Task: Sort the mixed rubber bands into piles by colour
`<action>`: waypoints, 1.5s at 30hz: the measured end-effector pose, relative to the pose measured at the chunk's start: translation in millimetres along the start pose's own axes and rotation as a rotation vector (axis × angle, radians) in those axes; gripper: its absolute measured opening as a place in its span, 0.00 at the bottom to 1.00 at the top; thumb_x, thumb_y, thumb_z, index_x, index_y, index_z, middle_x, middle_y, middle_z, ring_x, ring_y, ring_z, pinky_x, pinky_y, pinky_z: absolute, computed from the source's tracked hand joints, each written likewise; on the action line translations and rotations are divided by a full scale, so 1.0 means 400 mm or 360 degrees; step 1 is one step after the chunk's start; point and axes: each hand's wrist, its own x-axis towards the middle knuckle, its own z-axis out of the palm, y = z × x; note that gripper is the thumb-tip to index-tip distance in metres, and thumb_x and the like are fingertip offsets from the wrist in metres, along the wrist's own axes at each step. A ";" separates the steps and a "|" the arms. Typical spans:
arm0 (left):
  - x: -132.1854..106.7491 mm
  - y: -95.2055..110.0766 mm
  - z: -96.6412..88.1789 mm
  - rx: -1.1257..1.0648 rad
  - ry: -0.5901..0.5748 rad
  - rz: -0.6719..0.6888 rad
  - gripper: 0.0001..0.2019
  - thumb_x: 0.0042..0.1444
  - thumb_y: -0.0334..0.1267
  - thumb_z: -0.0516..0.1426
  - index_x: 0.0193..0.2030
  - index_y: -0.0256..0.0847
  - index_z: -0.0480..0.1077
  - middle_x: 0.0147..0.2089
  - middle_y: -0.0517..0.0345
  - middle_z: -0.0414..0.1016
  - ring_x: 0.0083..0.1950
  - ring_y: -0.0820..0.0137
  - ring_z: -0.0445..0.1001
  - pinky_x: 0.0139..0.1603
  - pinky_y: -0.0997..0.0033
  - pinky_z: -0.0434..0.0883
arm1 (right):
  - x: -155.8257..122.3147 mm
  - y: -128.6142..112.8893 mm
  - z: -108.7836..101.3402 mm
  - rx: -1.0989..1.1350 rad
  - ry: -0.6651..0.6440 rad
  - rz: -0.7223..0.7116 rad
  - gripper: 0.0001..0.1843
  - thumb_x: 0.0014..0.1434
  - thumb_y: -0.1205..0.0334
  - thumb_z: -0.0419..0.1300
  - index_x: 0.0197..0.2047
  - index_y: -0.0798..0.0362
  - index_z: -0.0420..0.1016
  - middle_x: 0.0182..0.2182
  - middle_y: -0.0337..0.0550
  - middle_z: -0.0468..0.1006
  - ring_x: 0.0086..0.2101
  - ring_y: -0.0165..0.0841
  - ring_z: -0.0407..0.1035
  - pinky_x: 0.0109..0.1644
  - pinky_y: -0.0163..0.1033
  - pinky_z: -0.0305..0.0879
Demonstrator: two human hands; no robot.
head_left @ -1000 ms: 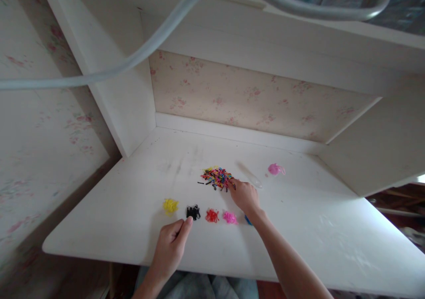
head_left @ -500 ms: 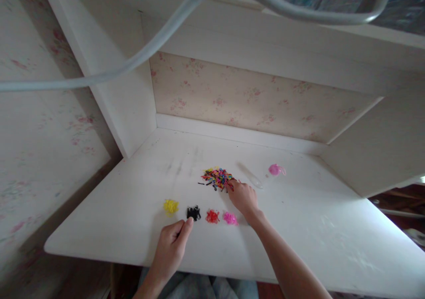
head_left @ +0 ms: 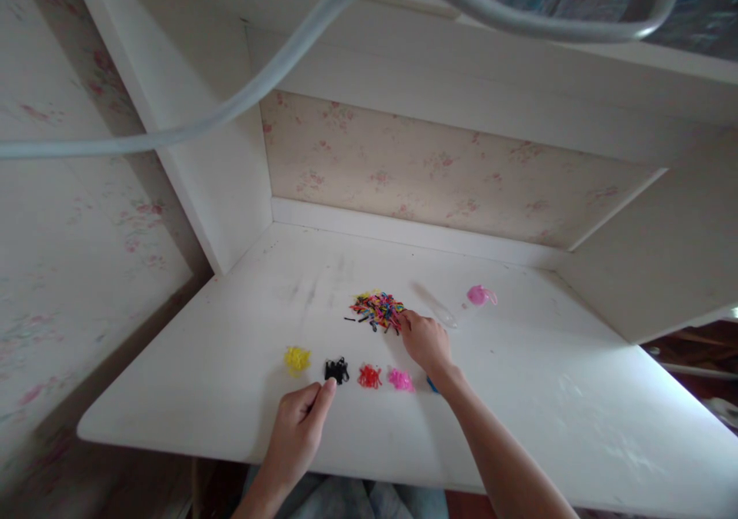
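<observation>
Red, yellow, black and blue mingle in the mixed pile of small elastic bands [head_left: 376, 309], at ten o'clock from the right hand [head_left: 425, 341]. That hand is palm down, its fingertips at the pile's near-right edge; whether they are pinching a band I cannot tell. Good handling here would likely mean working from the loose fringe, nipping one band between thumb and forefinger and lifting it clear, since a deeper grab could drag tangled neighbours along.

At eight o'clock, the left hand [head_left: 300, 420] is curled with its thumb laid over the forefinger; its inside is hidden. The thumb tip comes right up to the black bands [head_left: 336, 370], contact uncertain, so that hand is best kept steady lest it nudge them.

From the right hand, the pink bands [head_left: 401, 380] lie at seven o'clock, the red bands [head_left: 370, 376] at eight and the yellow bands [head_left: 297, 359] at nine. The blue bands [head_left: 432, 385] at six are mostly covered by the right wrist, the chief obstruction. A clear, narrow item [head_left: 445, 317] lies just beyond at one o'clock, and a pink pouch-like thing [head_left: 477, 295] at two, well apart on the white tabletop [head_left: 536, 411].
</observation>
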 end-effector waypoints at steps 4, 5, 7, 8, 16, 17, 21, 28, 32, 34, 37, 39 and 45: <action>0.000 0.000 0.000 0.0011 0.0013 0.0007 0.23 0.59 0.51 0.47 0.19 0.41 0.46 0.18 0.66 0.45 0.21 0.78 0.50 0.23 0.74 0.50 | -0.001 0.014 -0.002 0.0113 0.0034 0.0030 0.22 0.66 0.51 0.40 0.47 0.46 0.74 0.38 0.46 0.79 0.38 0.36 0.72 0.36 0.35 0.59; -0.001 0.000 0.000 0.0014 0.0017 0.0008 0.23 0.59 0.51 0.47 0.18 0.41 0.46 0.18 0.66 0.45 0.21 0.78 0.50 0.23 0.74 0.50 | -0.001 0.018 -0.002 0.0144 0.0045 0.0033 0.22 0.66 0.51 0.40 0.48 0.46 0.73 0.38 0.46 0.79 0.38 0.35 0.72 0.36 0.34 0.58; -0.002 0.001 0.000 0.0013 0.0015 0.0006 0.23 0.59 0.51 0.47 0.19 0.41 0.46 0.18 0.66 0.45 0.21 0.78 0.49 0.23 0.74 0.50 | 0.000 0.025 -0.001 0.0202 0.0069 0.0033 0.22 0.66 0.51 0.41 0.48 0.47 0.73 0.37 0.46 0.79 0.38 0.35 0.72 0.36 0.34 0.58; -0.002 0.001 0.000 0.0011 0.0013 0.0007 0.23 0.59 0.51 0.47 0.19 0.41 0.46 0.18 0.66 0.44 0.21 0.78 0.49 0.23 0.74 0.50 | 0.000 0.029 0.001 0.0229 0.0080 0.0031 0.22 0.66 0.51 0.41 0.47 0.47 0.74 0.36 0.46 0.79 0.38 0.35 0.72 0.36 0.33 0.57; -0.001 -0.004 0.002 -0.0010 0.0010 0.0022 0.22 0.59 0.49 0.48 0.19 0.41 0.47 0.18 0.66 0.45 0.21 0.78 0.49 0.23 0.75 0.50 | 0.006 0.047 0.015 0.0381 0.0175 0.0018 0.21 0.65 0.51 0.42 0.46 0.47 0.74 0.35 0.44 0.79 0.37 0.34 0.72 0.36 0.33 0.57; -0.001 -0.003 0.002 -0.0012 0.0008 0.0021 0.22 0.59 0.48 0.48 0.18 0.41 0.47 0.18 0.66 0.45 0.21 0.78 0.49 0.23 0.75 0.50 | 0.006 0.048 0.016 0.0389 0.0180 0.0021 0.21 0.65 0.51 0.42 0.45 0.47 0.74 0.34 0.44 0.79 0.37 0.34 0.72 0.35 0.33 0.57; 0.000 0.000 0.001 -0.0020 -0.0005 0.0018 0.22 0.59 0.49 0.48 0.18 0.41 0.47 0.18 0.66 0.45 0.21 0.78 0.50 0.23 0.75 0.50 | 0.007 0.053 0.023 0.0410 0.0184 0.0038 0.20 0.64 0.51 0.44 0.45 0.47 0.74 0.33 0.43 0.80 0.35 0.34 0.72 0.33 0.33 0.56; -0.002 0.006 0.004 -0.0015 0.0000 0.0018 0.24 0.59 0.51 0.47 0.18 0.41 0.46 0.18 0.66 0.46 0.21 0.78 0.50 0.23 0.74 0.50 | -0.004 0.053 0.022 0.0459 0.0181 -0.0003 0.19 0.64 0.54 0.45 0.46 0.48 0.74 0.34 0.42 0.80 0.35 0.34 0.73 0.34 0.33 0.57; -0.004 0.019 0.003 -0.0013 0.0013 0.0059 0.24 0.59 0.52 0.46 0.18 0.41 0.45 0.18 0.66 0.45 0.21 0.78 0.49 0.23 0.73 0.48 | -0.006 0.053 0.025 0.0426 0.0109 0.0033 0.20 0.63 0.53 0.44 0.48 0.48 0.74 0.34 0.43 0.80 0.33 0.36 0.73 0.32 0.35 0.57; -0.004 0.025 0.000 -0.0006 0.0027 0.0085 0.25 0.59 0.52 0.47 0.18 0.41 0.45 0.17 0.66 0.45 0.21 0.78 0.49 0.23 0.72 0.48 | -0.005 0.056 0.028 0.0358 0.0075 0.0084 0.21 0.63 0.52 0.44 0.49 0.48 0.73 0.36 0.45 0.80 0.36 0.37 0.73 0.33 0.36 0.58; -0.006 0.029 -0.002 -0.0023 0.0038 0.0081 0.25 0.59 0.53 0.46 0.18 0.41 0.45 0.18 0.66 0.45 0.21 0.78 0.48 0.23 0.73 0.48 | -0.014 0.062 0.022 0.0277 0.0073 0.0096 0.21 0.63 0.52 0.44 0.48 0.48 0.74 0.40 0.47 0.79 0.40 0.39 0.73 0.36 0.36 0.59; -0.008 0.028 -0.003 -0.0039 0.0045 0.0065 0.25 0.59 0.54 0.46 0.18 0.41 0.45 0.18 0.66 0.44 0.21 0.78 0.48 0.23 0.73 0.48 | -0.026 0.063 0.010 0.0242 0.0078 0.0090 0.21 0.64 0.53 0.44 0.48 0.48 0.74 0.40 0.48 0.79 0.41 0.39 0.72 0.37 0.36 0.59; -0.012 0.022 -0.001 -0.0018 0.0051 0.0064 0.24 0.58 0.54 0.47 0.18 0.41 0.49 0.18 0.67 0.46 0.21 0.77 0.51 0.23 0.74 0.50 | -0.054 0.041 -0.016 0.0143 0.0031 0.0056 0.21 0.65 0.52 0.41 0.49 0.44 0.73 0.38 0.43 0.79 0.40 0.35 0.73 0.38 0.33 0.60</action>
